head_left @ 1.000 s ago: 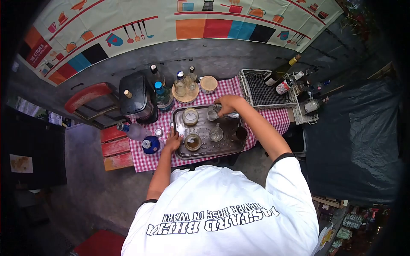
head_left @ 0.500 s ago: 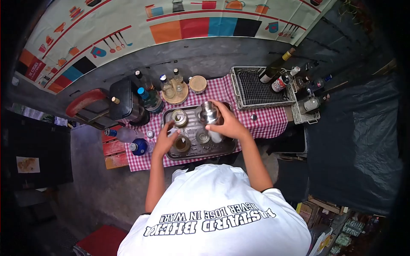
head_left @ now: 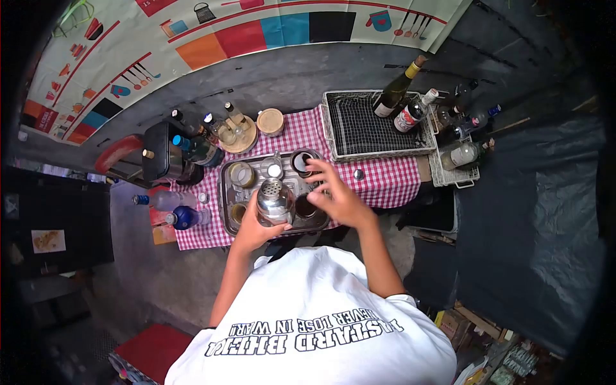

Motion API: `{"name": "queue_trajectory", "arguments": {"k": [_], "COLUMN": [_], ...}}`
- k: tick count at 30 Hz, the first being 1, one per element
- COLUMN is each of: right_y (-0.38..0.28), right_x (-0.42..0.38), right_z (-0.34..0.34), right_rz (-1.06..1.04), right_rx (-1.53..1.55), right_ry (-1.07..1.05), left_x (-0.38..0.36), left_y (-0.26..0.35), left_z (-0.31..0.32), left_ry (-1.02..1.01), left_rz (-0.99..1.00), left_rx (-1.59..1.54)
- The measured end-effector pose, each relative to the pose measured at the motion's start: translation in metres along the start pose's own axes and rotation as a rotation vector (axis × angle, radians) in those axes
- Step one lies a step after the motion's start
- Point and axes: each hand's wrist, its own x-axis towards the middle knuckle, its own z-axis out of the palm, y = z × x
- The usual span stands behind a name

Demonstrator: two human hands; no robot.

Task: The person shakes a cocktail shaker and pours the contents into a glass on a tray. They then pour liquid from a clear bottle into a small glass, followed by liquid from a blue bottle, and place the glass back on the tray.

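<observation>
My left hand (head_left: 251, 232) is wrapped round a metal cocktail shaker (head_left: 276, 206), whose perforated strainer top faces up toward me. The shaker is over the front part of a dark serving tray (head_left: 224, 199). To its right, my right hand (head_left: 343, 200) has its fingers spread and holds nothing, close to a dark-looking glass (head_left: 306, 206). Behind the shaker stand a glass with pale contents (head_left: 242, 174), a small jug-like glass vessel (head_left: 272, 168) and another dark-looking glass (head_left: 301, 163). One more glass (head_left: 238, 213) is partly hidden by my left hand.
A checkered cloth (head_left: 398, 186) covers the table, with a small metal cap (head_left: 359, 174) right of the tray. A wire basket (head_left: 330, 138) with bottles is at back right. Bottles on a round wooden board (head_left: 240, 142), a lidded jar (head_left: 271, 122) and a blue bottle (head_left: 185, 217) stand leftward.
The shaker has passed from my right hand to my left and moved nearer my body. My right hand has let go and opened. The camera view has shifted.
</observation>
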Motion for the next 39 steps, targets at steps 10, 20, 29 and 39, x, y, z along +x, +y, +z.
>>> {"name": "queue_trajectory", "arguments": {"k": [10, 20, 29, 39], "right_y": [0.212, 0.225, 0.018, -0.028], "right_x": [-0.033, -0.02, -0.015, 0.009], "right_z": [-0.115, -0.099, -0.024, 0.014], "right_rz": [0.262, 0.333, -0.111, -0.374], "right_rx": [-0.632, -0.395, 0.007, -0.284], "right_ry": [0.245, 0.254, 0.043, -0.185], "left_x": [-0.024, -0.03, -0.028, -0.044], "left_y": [0.002, 0.003, 0.022, 0.03], "left_z": [0.039, 0.057, 0.064, 0.03], "left_ry": [0.277, 0.329, 0.192, 0.215], "left_rz": [0.02, 0.022, 0.075, 0.108], "left_rx": [0.08, 0.19, 0.409, 0.418]}}
